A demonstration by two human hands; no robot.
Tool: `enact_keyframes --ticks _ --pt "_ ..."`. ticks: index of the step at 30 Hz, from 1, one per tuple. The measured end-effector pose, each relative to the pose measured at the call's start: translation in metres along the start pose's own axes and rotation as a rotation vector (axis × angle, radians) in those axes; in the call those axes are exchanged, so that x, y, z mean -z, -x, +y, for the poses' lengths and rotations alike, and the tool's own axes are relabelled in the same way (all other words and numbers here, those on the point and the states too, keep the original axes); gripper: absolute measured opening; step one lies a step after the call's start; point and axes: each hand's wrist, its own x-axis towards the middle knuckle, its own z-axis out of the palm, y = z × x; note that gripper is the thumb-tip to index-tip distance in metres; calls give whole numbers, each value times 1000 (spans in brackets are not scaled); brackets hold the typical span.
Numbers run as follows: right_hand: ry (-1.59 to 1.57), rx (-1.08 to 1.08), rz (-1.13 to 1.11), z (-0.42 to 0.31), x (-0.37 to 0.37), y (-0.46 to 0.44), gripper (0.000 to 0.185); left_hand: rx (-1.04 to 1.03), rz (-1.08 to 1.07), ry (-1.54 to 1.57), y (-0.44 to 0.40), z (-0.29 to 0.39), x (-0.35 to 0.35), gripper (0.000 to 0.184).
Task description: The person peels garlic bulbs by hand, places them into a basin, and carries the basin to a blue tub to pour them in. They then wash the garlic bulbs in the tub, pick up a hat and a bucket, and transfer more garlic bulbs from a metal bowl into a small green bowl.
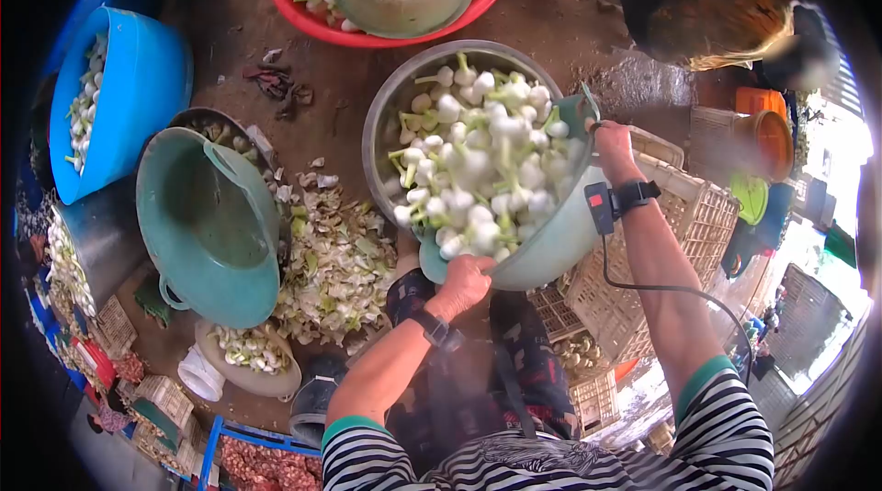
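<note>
A pale green tub (pixel 551 243) is tilted over a round metal basin (pixel 378 133), and white bulbs with green stems (pixel 487 160) fill the space between them, some blurred. My left hand (pixel 464 284) is closed on the tub's near rim, at its lower left. At the far right side of the same tub, my right hand (pixel 614 146) is closed around the rim by a handle. The basin rests on the brown floor, partly hidden under the tub.
A red basin (pixel 367 39) of bulbs with a lid-like bowl on it stands beyond. Left are a blue tub (pixel 129 78), an empty green tub (pixel 207 206) and a peelings heap (pixel 335 261). Plastic crates (pixel 643 243) stand right. A person's arm and yellow clothing (pixel 717 9) show top right.
</note>
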Motion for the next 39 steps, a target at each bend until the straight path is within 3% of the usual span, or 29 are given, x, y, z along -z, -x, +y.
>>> enact_keyframes --ticks 3,5,7,8,10,11,13,15,17,20,23,25,29,39 --pt "162 71 -95 -18 14 31 46 34 -1 -34 2 1 1 26" --pt "642 932 0 -1 33 62 67 1 26 -54 -1 8 1 26" --pt "987 1076 -400 -36 40 123 73 -22 42 -72 -5 22 10 23" --pt "1057 1137 -433 -33 34 127 67 41 -32 -13 -5 25 11 23" --pt "1190 1262 -493 -19 22 124 54 -28 42 -93 1 12 0 24" --pt "1255 1204 -585 -16 17 115 47 -62 83 -137 2 3 -5 25" --pt "1371 1077 -781 -18 3 94 35 3 36 158 3 4 1 28" --pt "1211 1128 -813 -19 7 91 24 93 -29 608 5 4 18 33" --pt "1157 1160 -782 -19 8 89 24 185 324 832 5 -2 37 41" --pt "1192 1217 -675 -9 4 92 30 490 616 644 -6 -71 28 41" --pt "1149 1309 -622 -3 1 96 34 818 414 503 -20 -140 -3 43" --pt "1142 1334 -627 5 13 113 37 982 262 582 -19 -121 1 43" --pt "1124 1438 -672 -3 17 151 34 845 407 709 -2 -115 -2 45" --pt "1199 1513 -775 -44 29 230 29 691 264 950 30 -71 15 43"
